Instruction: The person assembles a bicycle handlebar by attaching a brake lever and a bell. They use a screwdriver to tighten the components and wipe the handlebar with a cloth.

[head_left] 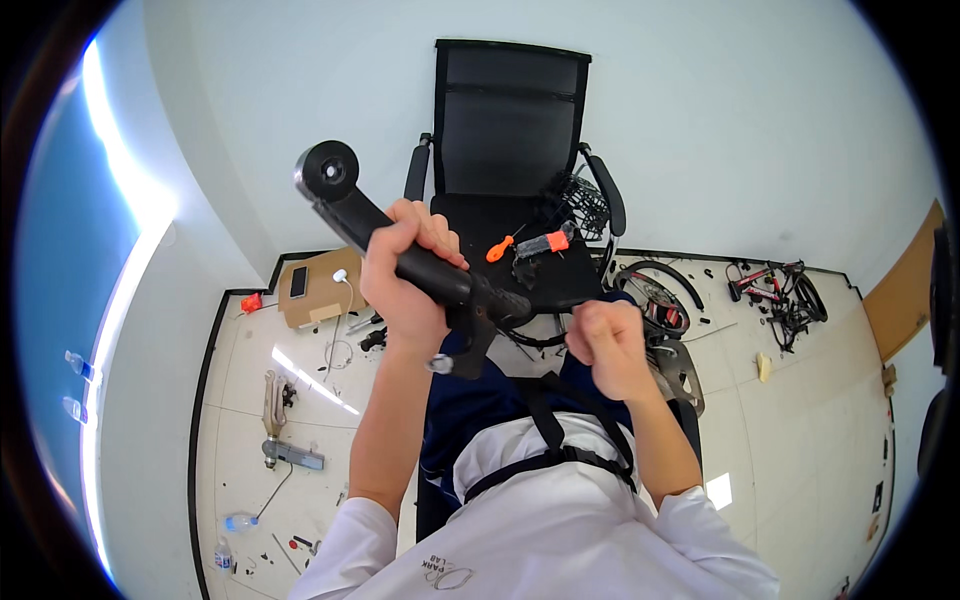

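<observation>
Both hands (405,285) on black handlebar (400,240)

Black handlebar grip assembly (400,235) with round end cap, tilted up-left, held aloft.

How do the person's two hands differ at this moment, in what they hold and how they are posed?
The left hand is wrapped around a thick black handlebar-like part and raised higher; the right hand sits lower, closed in a fist, and whatever it grips is too thin or hidden to tell. The left hand carries a bulky piece ending in a round disc; the right hand shows nothing bulky. Both are bare, closed, and held in front of the black office chair.
</observation>
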Available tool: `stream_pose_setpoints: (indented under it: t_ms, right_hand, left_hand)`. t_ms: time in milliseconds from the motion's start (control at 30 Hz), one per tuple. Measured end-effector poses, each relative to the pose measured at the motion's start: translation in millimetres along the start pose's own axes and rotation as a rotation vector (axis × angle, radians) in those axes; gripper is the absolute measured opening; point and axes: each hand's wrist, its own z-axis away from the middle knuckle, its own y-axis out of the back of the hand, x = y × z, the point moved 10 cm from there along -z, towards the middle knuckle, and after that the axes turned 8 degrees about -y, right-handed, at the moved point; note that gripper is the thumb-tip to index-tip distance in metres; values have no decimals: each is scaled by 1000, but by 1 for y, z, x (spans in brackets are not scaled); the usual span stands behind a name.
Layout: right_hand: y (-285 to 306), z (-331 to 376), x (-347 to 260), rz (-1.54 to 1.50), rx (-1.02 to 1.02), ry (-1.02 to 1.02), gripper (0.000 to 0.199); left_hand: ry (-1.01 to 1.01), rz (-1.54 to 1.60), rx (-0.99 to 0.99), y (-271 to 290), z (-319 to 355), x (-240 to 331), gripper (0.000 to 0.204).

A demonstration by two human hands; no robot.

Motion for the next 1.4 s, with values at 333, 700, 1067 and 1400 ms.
stream_pose_setpoints:
  t_ms: [333,700,1067,1400]
  right_hand:
    - [-40,-20,-32,495,-200,162,35]
    - [-48,-12,-51,847,-338,343,42]
    - [-48,-12,-56,953,-390,513,44]
    - [-53,-13,-56,1100,-465,630,45]
  left_hand:
    - [477,29,-94,-11,17,-46,29]
    - [1011,364,-123,-29,59,-97,31]
    - [1045,365,-147,-36,72,-113,27]
    - [1038,364,-134,-23,70,-122,18]
